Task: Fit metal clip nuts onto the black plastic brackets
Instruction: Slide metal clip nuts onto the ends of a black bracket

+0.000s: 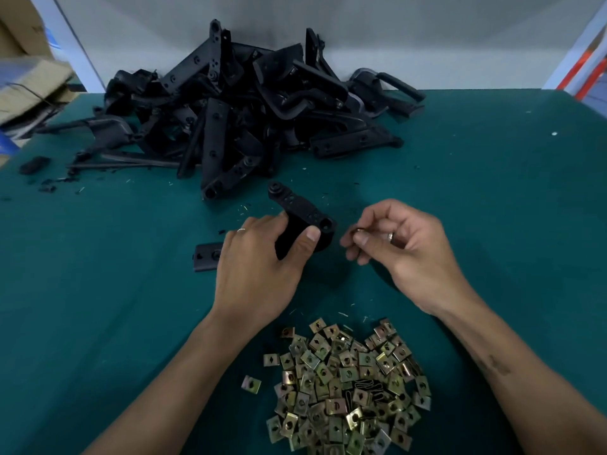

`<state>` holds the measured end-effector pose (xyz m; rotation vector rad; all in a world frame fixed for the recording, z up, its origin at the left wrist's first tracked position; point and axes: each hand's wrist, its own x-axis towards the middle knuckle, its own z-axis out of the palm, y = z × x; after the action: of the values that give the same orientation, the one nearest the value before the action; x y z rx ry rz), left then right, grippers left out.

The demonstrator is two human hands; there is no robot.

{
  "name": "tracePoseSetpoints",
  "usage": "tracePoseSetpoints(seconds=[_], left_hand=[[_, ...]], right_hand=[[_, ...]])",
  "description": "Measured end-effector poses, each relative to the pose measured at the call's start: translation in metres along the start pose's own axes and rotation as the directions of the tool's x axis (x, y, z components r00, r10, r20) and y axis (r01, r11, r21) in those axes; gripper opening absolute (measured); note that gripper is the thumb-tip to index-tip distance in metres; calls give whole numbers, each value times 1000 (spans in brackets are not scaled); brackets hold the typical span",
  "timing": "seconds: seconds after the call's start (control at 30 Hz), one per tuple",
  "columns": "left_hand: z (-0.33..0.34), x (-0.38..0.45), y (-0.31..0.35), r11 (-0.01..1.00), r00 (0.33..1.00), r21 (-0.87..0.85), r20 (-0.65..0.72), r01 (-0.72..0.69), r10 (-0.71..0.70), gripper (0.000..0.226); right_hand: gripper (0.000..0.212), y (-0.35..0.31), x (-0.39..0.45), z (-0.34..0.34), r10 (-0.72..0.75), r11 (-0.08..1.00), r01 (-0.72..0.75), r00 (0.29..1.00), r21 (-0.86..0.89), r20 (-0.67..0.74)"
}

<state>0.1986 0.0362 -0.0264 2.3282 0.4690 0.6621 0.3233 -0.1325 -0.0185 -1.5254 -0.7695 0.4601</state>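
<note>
Fingers [356, 239] of my R hand [410, 247] pinch one clip nut [359, 230]; L hand [259, 257] wraps the bracket [303, 213], held just above the bench [492, 192]. Next, I reckon: line nut w/ bracket edge, hole over hole, push square, don't skew. Spare nuts [348, 389] sit near me.

Green mat [492, 208] w/ black debris [49, 187]; cardboard boxes [23, 87] far left, prob. stacked.

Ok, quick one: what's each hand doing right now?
Left hand: grips a black bracket.
Right hand: pinches a small metal clip nut in its fingertips.
</note>
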Motion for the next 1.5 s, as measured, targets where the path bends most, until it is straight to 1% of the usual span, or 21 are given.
tracePoseSetpoints(seconds=[0.07, 0.13, 0.17, 0.2, 0.27, 0.4, 0.5, 0.57, 0.63, 0.8, 0.87, 0.97, 1.03, 1.17, 1.37, 1.43, 1.5], left_hand=[[-1, 0, 2, 998, 1000, -58, -10, -14, 14, 47], [-3, 0, 3, 993, 1000, -117, -10, -31, 30, 41], [-4, 0, 3, 992, 999, -116, -9, -42, 41, 36], [-4, -1, 4, 994, 999, -97, -8, -51, 50, 32], [-3, -1, 5, 997, 999, -59, -6, -46, 46, 32], [-3, -2, 5, 998, 998, -17, 4, -56, 57, 29], [-1, -3, 6, 988, 992, 93, 29, -122, 120, 38], [0, -3, 7, 974, 986, 154, 41, -166, 161, 39], [2, -3, 6, 973, 982, 135, 26, -188, 186, 35], [1, -3, 5, 982, 988, 110, -7, -152, 153, 36], [1, -4, 6, 982, 989, 118, -2, -145, 146, 37], [2, -4, 6, 983, 990, 121, -11, -139, 141, 39], [2, -4, 6, 981, 989, 133, -12, -143, 145, 38], [2, -4, 5, 973, 989, 177, -1, -147, 149, 39], [2, -5, 6, 976, 988, 150, 17, -156, 155, 40], [2, -5, 6, 982, 989, 112, 9, -149, 149, 39], [1, -6, 5, 983, 989, 110, -13, -148, 150, 38]], right_hand=[[16, 0, 2, -1, -1, 995, 3, 1000, 103, -26], [19, 0, 3, 2, -14, 983, 23, 999, 183, -50], [21, 0, 3, 4, -15, 972, 29, 998, 234, -59], [22, -1, 2, 7, -11, 958, 28, 998, 287, -61], [19, -1, 1, 13, -1, 937, 23, 998, 349, -63], [19, -1, 1, 16, 32, 923, 16, 993, 384, -117], [18, -2, 3, 14, 68, 905, 8, 984, 424, -162], [17, -2, 3, 14, 80, 910, -5, 983, 414, -164], [16, -2, 3, 14, 81, 915, -4, 981, 404, -173], [14, -3, 2, 15, 55, 899, 35, 979, 436, -194], [14, -3, 2, 16, 42, 924, 43, 976, 380, -212], [25, 0, 2, 20, -6, 960, 68, 974, 270, -225], [28, 1, 2, 20, -28, 965, 85, 975, 249, -222], [27, 1, 3, 19, -8, 959, 72, 974, 275, -225], [25, 1, 2, 19, 23, 955, 47, 972, 292, -233], [21, 1, 3, 19, 35, 954, 33, 974, 297, -224], [21, 1, 3, 19, 46, 956, 17, 978, 293, -205]])
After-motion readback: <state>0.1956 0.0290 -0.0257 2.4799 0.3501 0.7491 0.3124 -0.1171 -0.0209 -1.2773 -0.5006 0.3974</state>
